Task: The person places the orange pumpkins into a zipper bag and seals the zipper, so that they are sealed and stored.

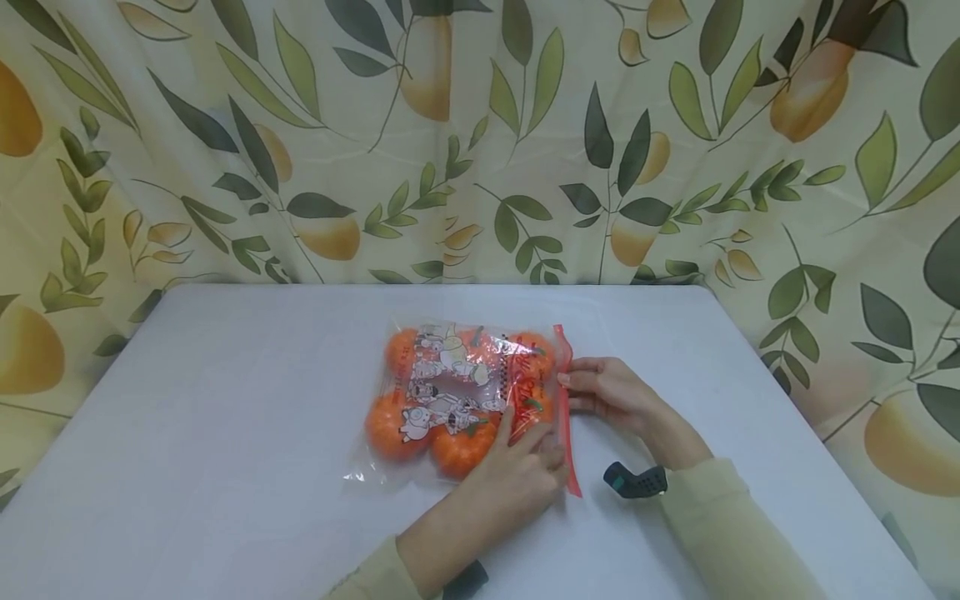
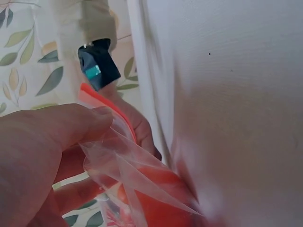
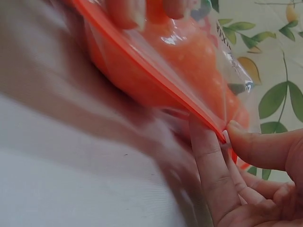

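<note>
A clear printed zip bag (image 1: 457, 392) lies on the table with several orange toy pumpkins (image 1: 461, 450) inside, some with green stems. A red zip strip (image 1: 567, 433) runs down its right edge. My left hand (image 1: 521, 475) lies over the bag's near right part, index finger extended; in the left wrist view its thumb (image 2: 90, 120) and fingers pinch the clear plastic beside the strip. Toward the strip's far end, my right hand (image 1: 618, 398) pinches a small white slider (image 3: 226, 137) between thumb and finger. Part of the strip is hidden by my left hand.
The white table (image 1: 225, 417) extends around the bag on all sides. Behind it hangs a curtain (image 1: 480, 167) patterned with leaves and fruit. A black wrist device (image 1: 633, 481) sits at my right wrist, just above the tabletop.
</note>
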Demonstrator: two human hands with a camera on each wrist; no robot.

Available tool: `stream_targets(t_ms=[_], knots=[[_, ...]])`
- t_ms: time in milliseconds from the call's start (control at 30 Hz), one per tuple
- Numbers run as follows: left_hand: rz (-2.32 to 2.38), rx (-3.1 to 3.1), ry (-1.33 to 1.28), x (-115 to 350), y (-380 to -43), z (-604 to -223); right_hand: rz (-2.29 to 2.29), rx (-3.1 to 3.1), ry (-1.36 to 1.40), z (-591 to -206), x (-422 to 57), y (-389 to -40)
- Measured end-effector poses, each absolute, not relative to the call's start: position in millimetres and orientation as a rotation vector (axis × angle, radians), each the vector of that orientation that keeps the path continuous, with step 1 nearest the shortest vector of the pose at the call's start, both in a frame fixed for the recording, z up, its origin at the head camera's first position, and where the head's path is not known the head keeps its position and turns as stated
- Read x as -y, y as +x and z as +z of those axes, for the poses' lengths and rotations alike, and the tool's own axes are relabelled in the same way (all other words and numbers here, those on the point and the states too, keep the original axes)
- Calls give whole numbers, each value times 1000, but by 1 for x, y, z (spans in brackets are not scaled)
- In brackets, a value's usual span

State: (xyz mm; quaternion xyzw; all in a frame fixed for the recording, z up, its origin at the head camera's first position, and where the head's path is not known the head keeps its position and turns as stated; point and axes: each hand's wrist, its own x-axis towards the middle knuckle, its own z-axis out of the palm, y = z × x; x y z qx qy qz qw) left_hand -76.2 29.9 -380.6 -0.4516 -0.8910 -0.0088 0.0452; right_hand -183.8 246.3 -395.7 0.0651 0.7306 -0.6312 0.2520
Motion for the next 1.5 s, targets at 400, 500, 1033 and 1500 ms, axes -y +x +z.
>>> stream_targets(t_ms=[400,500,1033,1500], knots=[[-19,2746,-1402,-28,-77,-379,-1678,-1999,219,-392,-247,-204],[-34,2745,-1398,-27,-77,-379,-1663,-2008,217,-390,-246,-209],[-4,2741,-1397,-27,-76,-381,-1565,-2100,230,-388,-243,-237],[-38,2752,-1432,-25,-78,-381,-1526,-2186,255,-389,-242,-251]])
